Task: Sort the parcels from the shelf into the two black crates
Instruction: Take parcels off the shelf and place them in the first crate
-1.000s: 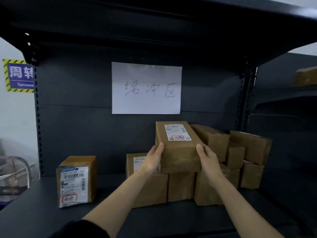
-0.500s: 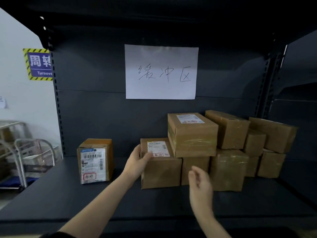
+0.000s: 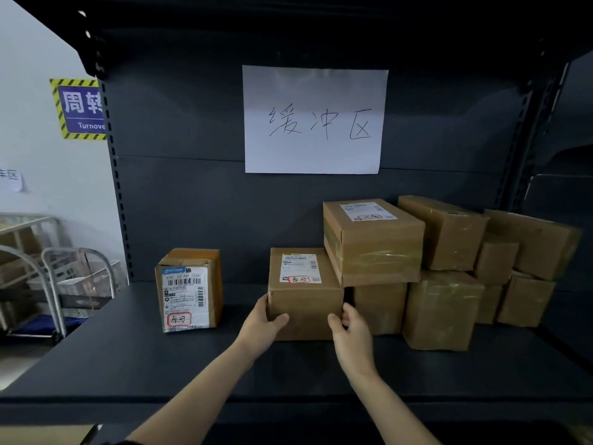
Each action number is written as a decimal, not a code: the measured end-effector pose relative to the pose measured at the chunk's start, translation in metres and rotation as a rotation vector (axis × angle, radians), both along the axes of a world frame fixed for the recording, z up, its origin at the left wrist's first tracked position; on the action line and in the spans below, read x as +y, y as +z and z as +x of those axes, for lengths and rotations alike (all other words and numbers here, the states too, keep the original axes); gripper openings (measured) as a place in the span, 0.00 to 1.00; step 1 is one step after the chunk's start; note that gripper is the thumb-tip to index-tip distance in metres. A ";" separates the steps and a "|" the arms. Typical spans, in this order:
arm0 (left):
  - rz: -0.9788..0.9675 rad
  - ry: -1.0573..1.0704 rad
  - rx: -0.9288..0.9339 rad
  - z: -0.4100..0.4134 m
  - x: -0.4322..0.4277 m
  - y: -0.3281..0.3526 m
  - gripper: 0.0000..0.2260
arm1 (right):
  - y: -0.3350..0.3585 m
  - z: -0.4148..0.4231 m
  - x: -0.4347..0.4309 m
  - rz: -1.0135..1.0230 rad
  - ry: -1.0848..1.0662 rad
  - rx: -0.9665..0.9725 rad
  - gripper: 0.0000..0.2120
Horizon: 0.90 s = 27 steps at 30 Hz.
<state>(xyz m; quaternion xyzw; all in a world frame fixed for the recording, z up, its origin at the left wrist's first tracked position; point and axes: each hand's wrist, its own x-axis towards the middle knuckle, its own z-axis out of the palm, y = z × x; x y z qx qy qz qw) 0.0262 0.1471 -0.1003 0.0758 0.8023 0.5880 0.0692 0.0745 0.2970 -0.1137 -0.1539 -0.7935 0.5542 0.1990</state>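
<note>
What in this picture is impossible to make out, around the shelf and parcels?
Two black crates: outside the head view altogether.
Blue sign: right part hidden by the shelf post.
Label on the front parcel: print too small to read.
Low parcel behind it: mostly hidden by the front parcel and the top parcel.
Cart: contents unclear, cut by the left edge.

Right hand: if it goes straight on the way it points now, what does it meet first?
The front parcel: the right hand points at its right edge, and its fingers seem to touch it. Depth is unclear.
</note>
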 end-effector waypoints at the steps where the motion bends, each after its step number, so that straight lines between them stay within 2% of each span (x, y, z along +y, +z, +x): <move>1: 0.021 0.006 -0.011 -0.001 -0.003 -0.001 0.27 | 0.001 -0.001 -0.003 -0.012 0.014 0.000 0.24; 7: 0.231 0.084 -0.058 -0.001 -0.041 -0.004 0.27 | -0.003 -0.011 -0.022 -0.106 0.153 0.020 0.15; 9: 0.281 0.130 -0.078 -0.004 -0.052 -0.002 0.33 | 0.003 -0.016 -0.025 -0.136 0.193 0.005 0.13; 11: 0.327 0.148 -0.109 -0.008 -0.057 0.003 0.42 | 0.013 -0.024 -0.028 -0.185 0.219 -0.033 0.17; 12: 0.336 0.155 -0.127 -0.010 -0.056 0.006 0.42 | 0.018 -0.028 -0.029 -0.205 0.227 -0.066 0.20; 14: 0.336 0.174 -0.137 -0.011 -0.053 0.010 0.31 | 0.025 -0.032 -0.031 -0.208 0.239 -0.120 0.22; 17: 0.287 0.155 -0.119 -0.014 -0.054 0.010 0.22 | 0.026 -0.027 -0.031 -0.248 0.283 -0.068 0.15; 20: 0.221 0.085 -0.018 -0.009 -0.060 0.008 0.19 | 0.020 -0.024 -0.025 -0.267 0.319 -0.007 0.13; 24: 0.045 -0.020 0.135 -0.006 -0.065 -0.002 0.22 | 0.003 -0.024 -0.021 -0.144 0.359 -0.013 0.20; 27: -0.108 -0.003 0.190 -0.009 -0.066 -0.014 0.25 | -0.005 -0.026 -0.023 0.001 0.321 -0.034 0.25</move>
